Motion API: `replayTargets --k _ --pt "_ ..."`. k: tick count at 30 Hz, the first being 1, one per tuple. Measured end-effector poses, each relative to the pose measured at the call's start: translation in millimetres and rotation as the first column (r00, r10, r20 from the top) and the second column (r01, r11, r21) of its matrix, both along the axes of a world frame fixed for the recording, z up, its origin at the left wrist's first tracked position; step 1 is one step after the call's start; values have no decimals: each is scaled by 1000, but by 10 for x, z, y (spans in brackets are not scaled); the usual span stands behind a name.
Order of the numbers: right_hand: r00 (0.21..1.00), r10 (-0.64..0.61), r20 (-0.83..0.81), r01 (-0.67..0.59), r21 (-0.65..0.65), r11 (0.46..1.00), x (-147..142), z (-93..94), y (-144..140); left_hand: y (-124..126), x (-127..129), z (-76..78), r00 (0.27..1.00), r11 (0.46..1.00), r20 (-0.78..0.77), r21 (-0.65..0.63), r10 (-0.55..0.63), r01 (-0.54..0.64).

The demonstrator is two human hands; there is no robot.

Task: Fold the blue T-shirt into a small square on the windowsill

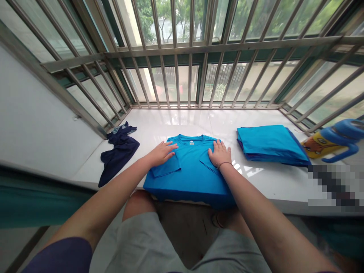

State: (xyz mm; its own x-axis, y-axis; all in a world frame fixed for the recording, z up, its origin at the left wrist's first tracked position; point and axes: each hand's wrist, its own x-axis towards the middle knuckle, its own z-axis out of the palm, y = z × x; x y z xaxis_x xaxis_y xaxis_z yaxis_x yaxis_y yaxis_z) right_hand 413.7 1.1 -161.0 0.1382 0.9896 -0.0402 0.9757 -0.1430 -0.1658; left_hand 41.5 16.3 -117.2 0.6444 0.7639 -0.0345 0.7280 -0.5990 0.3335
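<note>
On blue shirt, both hands' fingers flat.

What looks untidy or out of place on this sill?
The navy garment lies crumpled at the left, partly hanging over the sill edge, unlike the folded stack. The blue shirt under both hands also overhangs the front edge.

Bare sill ahead of me, open. Navy garment blocks left; folded stack and blue jug crowd right; window bars close the back.
</note>
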Motion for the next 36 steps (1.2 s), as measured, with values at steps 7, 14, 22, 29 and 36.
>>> replayTargets --k 7,14,22,29,36 --pt "1000 -4 -19 4 -2 1000 14 -8 3 503 -21 -291 836 842 -99 81 539 -533" --pt "1000 15 -11 -15 -15 1000 25 -47 -2 813 -134 -364 705 698 86 96 704 -710" --pt "998 27 -57 -28 -6 1000 360 219 319 1076 29 -298 837 836 4 16 548 -548" --pt "1000 15 -26 -20 -233 972 748 506 812 1261 -12 -184 872 868 10 -106 489 -486" --pt "1000 24 -4 -25 -254 967 751 549 1062 1310 -136 -184 835 838 77 -85 545 -539"
